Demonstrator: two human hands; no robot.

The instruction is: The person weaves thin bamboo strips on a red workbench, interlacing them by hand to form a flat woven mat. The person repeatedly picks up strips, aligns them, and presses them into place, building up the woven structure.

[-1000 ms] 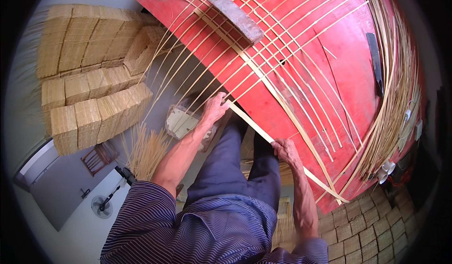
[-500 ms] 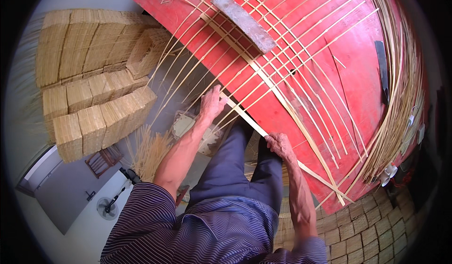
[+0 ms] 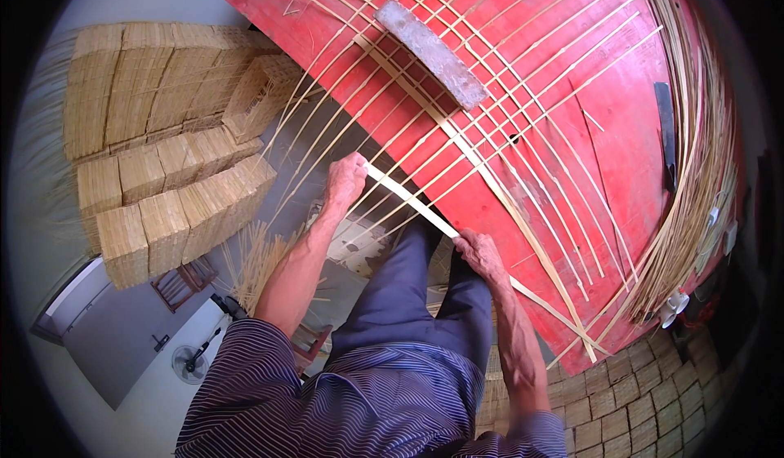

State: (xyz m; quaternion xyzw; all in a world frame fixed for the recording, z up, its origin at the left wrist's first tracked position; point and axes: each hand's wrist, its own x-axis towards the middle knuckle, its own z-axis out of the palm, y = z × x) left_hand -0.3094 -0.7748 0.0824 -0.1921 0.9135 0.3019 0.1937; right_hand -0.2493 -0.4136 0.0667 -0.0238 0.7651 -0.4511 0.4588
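Note:
A pale flat bamboo strip runs between my hands across the near edge of the red board. My left hand is closed on its upper left end, out past the board's edge. Further along, my right hand grips it between thumb and fingers; its tail crosses another flat strip near the board's lower corner. On the red board lies an open lattice of thin bamboo strips, their loose ends reaching over the near edge. A stone-like grey block weighs the lattice down. One wide strip is woven through it.
A thick bundle of long strips curves along the board's right side. Woven baskets are stacked at left, and more woven pieces cover the lower right. A fan and a wooden chair stand at lower left.
My left hand has moved a little left and down, drawing its end of the strip further out from the board. My right hand has barely shifted, still gripping the strip.

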